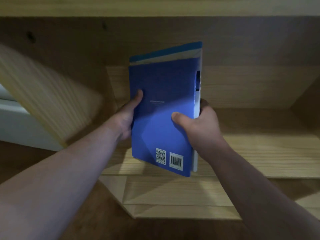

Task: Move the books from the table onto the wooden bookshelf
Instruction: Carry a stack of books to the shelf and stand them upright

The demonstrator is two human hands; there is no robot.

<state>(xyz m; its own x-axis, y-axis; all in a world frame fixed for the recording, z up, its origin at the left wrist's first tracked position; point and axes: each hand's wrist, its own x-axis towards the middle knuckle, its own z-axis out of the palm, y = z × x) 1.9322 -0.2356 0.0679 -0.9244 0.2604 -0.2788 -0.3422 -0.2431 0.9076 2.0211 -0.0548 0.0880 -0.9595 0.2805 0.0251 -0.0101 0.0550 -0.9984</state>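
While both hands clasp the blue books (161, 108) upright inside the wooden bookshelf (259, 148), the left hand (127, 116) on one face and the right hand (195, 123) on the spine side, their long axis points toward the shelf's back edge.

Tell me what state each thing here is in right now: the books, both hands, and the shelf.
Blue book: closed, back cover toward the camera, held upright, front of the stack.
Books behind it: closed, pressed together in the same stack; how many, I cannot tell.
Left hand: grip closed on the stack's left edge.
Right hand: grip closed on the stack's right edge, thumb on the cover.
Wooden bookshelf: compartment bare where visible.
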